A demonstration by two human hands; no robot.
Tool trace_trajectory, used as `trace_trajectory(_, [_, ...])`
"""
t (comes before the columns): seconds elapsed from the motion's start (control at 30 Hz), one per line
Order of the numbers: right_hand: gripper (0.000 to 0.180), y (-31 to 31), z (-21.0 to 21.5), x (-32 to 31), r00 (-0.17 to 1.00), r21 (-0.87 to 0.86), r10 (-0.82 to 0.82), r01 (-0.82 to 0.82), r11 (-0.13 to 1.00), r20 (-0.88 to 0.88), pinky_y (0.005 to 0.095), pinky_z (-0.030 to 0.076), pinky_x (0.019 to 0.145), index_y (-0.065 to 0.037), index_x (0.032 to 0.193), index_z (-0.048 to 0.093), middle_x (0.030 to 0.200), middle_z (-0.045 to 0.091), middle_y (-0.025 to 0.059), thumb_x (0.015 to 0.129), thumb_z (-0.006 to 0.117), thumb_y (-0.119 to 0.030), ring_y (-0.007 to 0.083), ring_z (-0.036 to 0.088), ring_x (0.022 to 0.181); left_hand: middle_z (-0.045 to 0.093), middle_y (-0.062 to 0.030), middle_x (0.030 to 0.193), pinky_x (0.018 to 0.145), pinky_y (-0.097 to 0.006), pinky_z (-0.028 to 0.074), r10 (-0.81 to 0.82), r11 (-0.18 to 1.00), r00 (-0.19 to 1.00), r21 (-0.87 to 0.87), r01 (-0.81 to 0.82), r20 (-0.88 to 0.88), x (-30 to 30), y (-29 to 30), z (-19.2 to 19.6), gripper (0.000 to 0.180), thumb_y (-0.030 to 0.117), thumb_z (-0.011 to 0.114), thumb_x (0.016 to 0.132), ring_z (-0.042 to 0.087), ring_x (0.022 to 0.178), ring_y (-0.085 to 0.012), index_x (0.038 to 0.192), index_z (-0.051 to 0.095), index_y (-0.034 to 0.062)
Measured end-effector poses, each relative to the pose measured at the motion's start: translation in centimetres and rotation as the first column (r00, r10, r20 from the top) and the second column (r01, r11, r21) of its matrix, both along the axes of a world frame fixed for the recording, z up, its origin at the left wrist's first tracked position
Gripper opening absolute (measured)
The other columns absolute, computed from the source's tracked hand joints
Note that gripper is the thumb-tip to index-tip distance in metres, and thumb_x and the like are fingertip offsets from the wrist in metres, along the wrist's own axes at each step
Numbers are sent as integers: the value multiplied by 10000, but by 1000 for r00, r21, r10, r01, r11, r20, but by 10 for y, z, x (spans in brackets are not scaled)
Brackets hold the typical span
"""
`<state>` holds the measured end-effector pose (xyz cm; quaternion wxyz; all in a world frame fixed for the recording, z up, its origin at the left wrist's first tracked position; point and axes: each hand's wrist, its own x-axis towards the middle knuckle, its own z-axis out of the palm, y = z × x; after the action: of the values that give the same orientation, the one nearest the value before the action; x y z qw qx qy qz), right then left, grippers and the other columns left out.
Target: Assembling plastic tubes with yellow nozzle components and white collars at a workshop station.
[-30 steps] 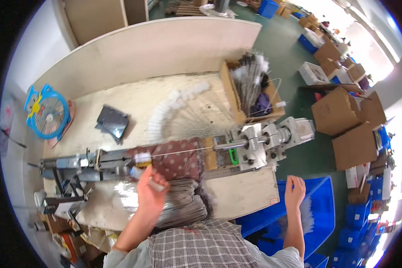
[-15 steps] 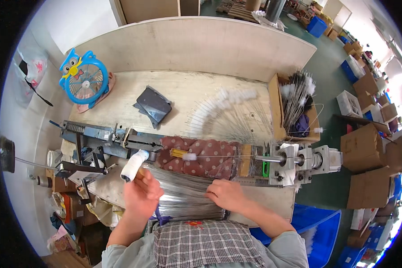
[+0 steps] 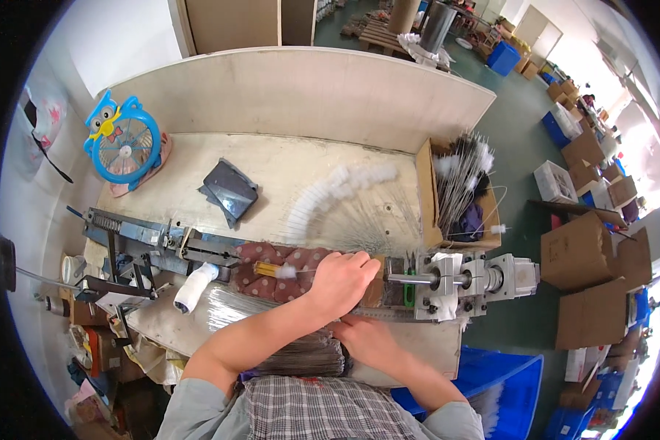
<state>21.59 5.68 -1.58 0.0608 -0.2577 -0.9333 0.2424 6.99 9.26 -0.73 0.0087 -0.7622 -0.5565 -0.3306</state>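
My left hand (image 3: pixel 345 280) reaches across to the right end of a brown dotted cushion (image 3: pixel 251 287). Its fingers are curled closed, and what they hold is hidden. A thin wire runs under that hand from a white-tufted brush head (image 3: pixel 286 272), which lies beside a yellow-handled tool (image 3: pixel 265 269) on the cushion. Below the left hand, my right hand (image 3: pixel 367 341) has its fingers bent at the right end of a thick bundle of metal wires (image 3: pixel 231 306). Its fingertips are partly hidden. My left forearm covers part of the bundle.
A metal spindle (image 3: pixel 412 279) stands right of the cushion, with a green-handled tool (image 3: pixel 409 295) beside it. Left is a clamp mechanism with a white-wrapped lever (image 3: pixel 196 289). White brushes (image 3: pixel 308 202) fan out behind. A cardboard box (image 3: pixel 429 198), blue fan (image 3: pixel 125 150) and blue bin (image 3: pixel 521 381) surround the bench.
My left hand has left the white-wrapped lever and crossed right to the cushion's far end, its fingers now curled. My right hand stays at the wire bundle. The whole view has shifted slightly.
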Motion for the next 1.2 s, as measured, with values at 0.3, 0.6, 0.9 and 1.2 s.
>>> trace_trajectory(0.3, [180,1,17,-18,1000,158,-2,-3,987,29,363,500,473,-22,885,610,747,591,114,727,594,-107,246,614,551,569,-8,664,610,-314,436,5,994,929,-101,-46,-370,11,29,12,42,142,594,687,585,677,-172,706,587,106])
trace_trajectory(0.6, [252,-3,20,-35,998,48,-22,19,999,55,377,523,532,45,973,558,794,583,169,737,560,-43,284,629,643,577,15,714,612,-309,428,-83,996,950,-13,83,-300,0,25,31,21,142,594,685,561,729,-154,703,601,137])
trace_trajectory(0.9, [251,18,37,-36,979,369,153,-194,909,136,316,516,554,-21,918,593,810,580,117,668,586,-44,238,620,691,599,-19,803,710,-339,469,-84,991,993,99,92,-88,-11,38,10,157,224,628,764,593,857,-195,882,668,129])
trace_trajectory(1.2, [98,106,73,-3,990,343,-134,138,929,-35,389,490,618,-99,820,673,730,641,83,771,630,-173,274,616,724,665,-85,816,604,-294,498,-125,985,934,158,75,335,-79,-119,76,175,38,713,694,635,691,-197,867,686,51])
